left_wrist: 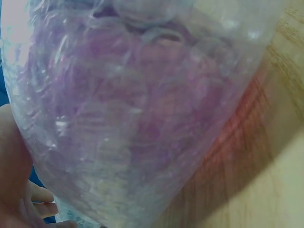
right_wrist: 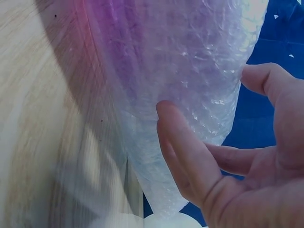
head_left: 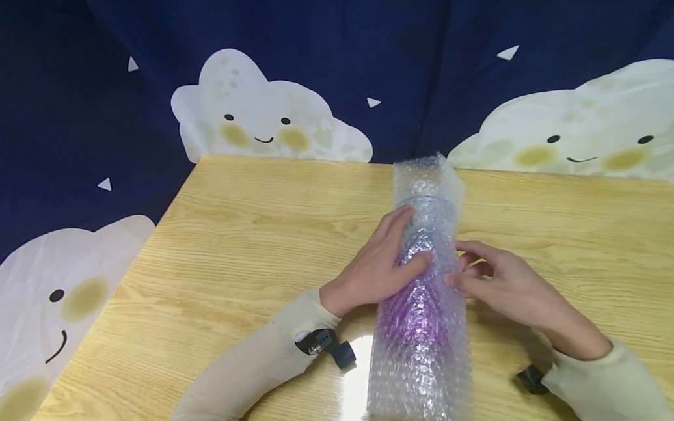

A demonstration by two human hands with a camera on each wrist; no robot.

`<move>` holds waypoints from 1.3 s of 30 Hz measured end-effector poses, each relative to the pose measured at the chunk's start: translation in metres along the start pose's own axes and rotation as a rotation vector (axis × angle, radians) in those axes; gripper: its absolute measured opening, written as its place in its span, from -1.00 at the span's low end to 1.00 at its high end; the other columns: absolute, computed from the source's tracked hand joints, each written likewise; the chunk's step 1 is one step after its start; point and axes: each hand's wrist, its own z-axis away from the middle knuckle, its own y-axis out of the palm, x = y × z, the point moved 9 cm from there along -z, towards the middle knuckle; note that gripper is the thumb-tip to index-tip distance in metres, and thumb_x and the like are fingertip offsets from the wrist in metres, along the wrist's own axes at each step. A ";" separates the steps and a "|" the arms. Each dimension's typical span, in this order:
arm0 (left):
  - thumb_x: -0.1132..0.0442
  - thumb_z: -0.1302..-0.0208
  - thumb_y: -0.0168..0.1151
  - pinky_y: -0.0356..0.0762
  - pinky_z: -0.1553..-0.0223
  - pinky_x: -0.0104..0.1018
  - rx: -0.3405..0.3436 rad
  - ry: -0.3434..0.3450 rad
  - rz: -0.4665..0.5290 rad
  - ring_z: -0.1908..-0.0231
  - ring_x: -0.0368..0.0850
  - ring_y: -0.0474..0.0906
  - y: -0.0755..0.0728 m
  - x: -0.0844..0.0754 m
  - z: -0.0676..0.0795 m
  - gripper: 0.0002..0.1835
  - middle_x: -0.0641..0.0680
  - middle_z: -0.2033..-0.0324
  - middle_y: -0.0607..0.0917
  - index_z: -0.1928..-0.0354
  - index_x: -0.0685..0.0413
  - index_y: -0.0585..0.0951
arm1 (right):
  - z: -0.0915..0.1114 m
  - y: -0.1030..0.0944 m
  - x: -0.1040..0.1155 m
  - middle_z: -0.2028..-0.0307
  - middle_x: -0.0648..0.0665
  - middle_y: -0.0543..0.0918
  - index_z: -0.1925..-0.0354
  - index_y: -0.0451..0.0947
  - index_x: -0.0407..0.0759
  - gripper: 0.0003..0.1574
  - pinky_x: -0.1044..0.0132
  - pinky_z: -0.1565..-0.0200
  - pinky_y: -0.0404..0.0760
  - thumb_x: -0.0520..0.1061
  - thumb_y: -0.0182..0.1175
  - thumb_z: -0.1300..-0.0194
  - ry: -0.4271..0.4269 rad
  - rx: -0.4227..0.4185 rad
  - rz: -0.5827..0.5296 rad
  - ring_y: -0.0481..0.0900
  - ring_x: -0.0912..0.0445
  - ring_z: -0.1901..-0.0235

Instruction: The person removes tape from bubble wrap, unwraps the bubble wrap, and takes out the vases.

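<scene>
A long bubble wrap bundle [head_left: 420, 366] stretches front to back on the wooden table. Through its clear layers shows a purple object [head_left: 414, 314], bluish toward the far end; its kind is blurred by the bubbles. Across the top of the bundle lies my left hand [head_left: 377, 265], fingers extended along its left side and thumb over the middle. My right hand [head_left: 499, 280] is at the bundle's right side, thumb and index fingertips touching the wrap. From the right wrist, the thumb and fingers [right_wrist: 178, 142] of that hand stand well apart against the wrap.
The wooden table [head_left: 253, 231] reaches back to a dark blue cloth [head_left: 326, 27] printed with smiling clouds. Both sleeved forearms come in from the front, with a small black device [head_left: 327, 347] at the left wrist and another [head_left: 532, 379] at the right.
</scene>
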 end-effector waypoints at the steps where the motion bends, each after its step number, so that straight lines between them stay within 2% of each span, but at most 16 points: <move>1: -0.25 -0.44 -0.04 0.14 -0.63 0.00 0.002 -0.002 -0.003 -0.66 0.01 0.01 0.000 0.000 0.000 -0.06 0.07 -0.68 -0.05 -0.67 0.08 -0.04 | -0.001 0.000 0.000 0.09 -0.12 0.71 -0.45 0.37 -0.26 -0.13 0.41 0.23 0.66 0.18 0.32 -0.39 -0.003 0.003 0.000 0.67 0.09 0.11; 11: -0.23 -0.43 0.00 0.12 -0.63 -0.01 -0.001 -0.007 0.002 -0.66 -0.02 0.00 0.000 0.001 -0.001 -0.06 0.04 -0.68 -0.05 -0.66 0.08 -0.03 | -0.002 -0.002 -0.006 0.00 -0.14 0.69 -0.48 0.35 -0.20 -0.12 0.38 0.16 0.71 0.20 0.31 -0.40 0.016 0.056 -0.042 0.69 0.10 0.03; 16: -0.22 -0.44 0.01 0.12 -0.63 -0.03 -0.016 -0.003 -0.001 -0.66 -0.03 0.00 -0.001 0.001 -0.001 -0.08 0.03 -0.68 -0.03 -0.66 0.07 -0.01 | -0.001 -0.007 -0.003 0.04 -0.11 0.73 -0.45 0.40 -0.18 -0.22 0.38 0.18 0.70 0.14 0.27 -0.43 -0.008 0.047 -0.013 0.70 0.11 0.09; 26: -0.18 -0.45 0.04 0.10 -0.64 -0.02 -0.013 -0.003 0.005 -0.66 -0.06 -0.01 0.001 0.001 -0.002 -0.10 0.00 -0.68 -0.03 -0.66 0.03 -0.01 | 0.000 -0.022 0.001 -0.04 -0.15 0.78 -0.32 0.57 -0.03 -0.40 0.38 0.22 0.66 0.19 0.24 -0.46 -0.005 -0.039 0.051 0.71 0.07 0.05; 31: -0.19 -0.44 0.04 0.11 -0.64 0.00 -0.013 -0.003 0.006 -0.66 -0.05 -0.01 0.000 0.002 -0.002 -0.09 0.00 -0.68 -0.03 -0.67 0.02 -0.01 | -0.001 -0.029 0.006 -0.14 -0.15 0.75 -0.23 0.64 0.09 -0.51 0.33 0.17 0.62 0.23 0.20 -0.48 -0.010 -0.093 0.102 0.72 -0.02 0.00; 34: -0.19 -0.44 0.05 0.13 -0.63 -0.01 -0.009 -0.010 0.011 -0.66 -0.05 -0.01 0.001 0.003 -0.001 -0.08 0.00 -0.68 -0.03 -0.67 0.03 -0.01 | -0.003 -0.033 0.011 -0.13 -0.13 0.76 -0.19 0.65 0.11 -0.54 0.32 0.14 0.61 0.24 0.20 -0.48 -0.022 -0.121 0.107 0.73 -0.06 -0.03; 39: -0.20 -0.44 0.06 0.14 -0.63 -0.01 -0.010 -0.020 0.009 -0.66 -0.07 -0.01 0.001 0.002 -0.001 -0.08 -0.01 -0.68 -0.03 -0.66 0.04 0.00 | -0.007 -0.041 0.022 -0.07 -0.13 0.79 -0.14 0.69 0.04 -0.58 0.49 0.12 0.60 0.19 0.25 -0.46 -0.081 -0.190 0.110 0.75 -0.06 -0.03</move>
